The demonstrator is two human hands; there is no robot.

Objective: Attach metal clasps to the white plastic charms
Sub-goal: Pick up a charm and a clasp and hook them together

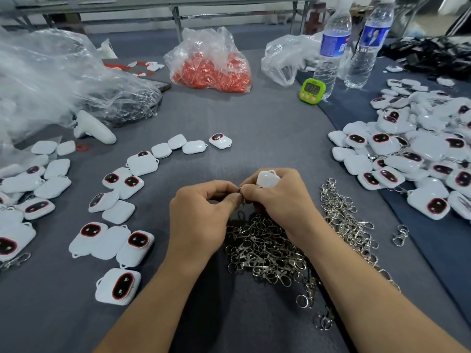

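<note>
My right hand [277, 200] grips a white plastic charm [267, 178], which sticks up above the fingers. My left hand [201, 212] pinches a small metal ring of a clasp [240, 190] at the point where both hands meet. Most of the clasp is hidden by my fingers. A heap of silver metal clasps [275, 250] lies on the grey cloth right below my hands. Loose white charms [112, 205] with dark red-rimmed faces are scattered at the left. A big pile of charms [413, 154] lies at the right.
A bag of red parts [211, 67] sits at the back centre, with a clear bag [51, 77] at the back left. Two water bottles [331, 44] and a green timer [312, 90] stand at the back right. A white controller [94, 128] lies at the left.
</note>
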